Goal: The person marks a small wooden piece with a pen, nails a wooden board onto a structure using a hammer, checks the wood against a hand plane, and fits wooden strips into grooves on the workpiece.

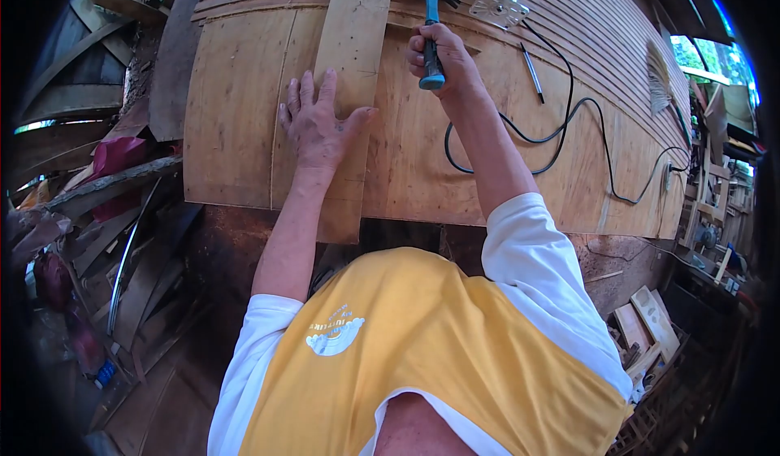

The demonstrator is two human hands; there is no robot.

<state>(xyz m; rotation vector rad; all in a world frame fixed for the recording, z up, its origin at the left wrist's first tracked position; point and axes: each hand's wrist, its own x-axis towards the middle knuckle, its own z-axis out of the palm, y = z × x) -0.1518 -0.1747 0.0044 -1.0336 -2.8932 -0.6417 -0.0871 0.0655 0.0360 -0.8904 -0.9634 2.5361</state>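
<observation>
My left hand [315,127] lies flat with fingers spread on a long wooden board [351,45], which runs lengthwise over the panelled wooden worktop [231,110] and juts past its near edge. In my right hand [455,62] is a claw hammer [432,17], its dark and blue handle wrapped by my fingers. The hammer's metal head points away from me, just right of the board and above the surface.
A router-like power tool [499,1] stands at the back, its black cord [570,90] looping across the right side. Near it lies a pen [532,72]. A brush [660,78] rests at the far right. Scrap wood [650,326] is piled on the right and left.
</observation>
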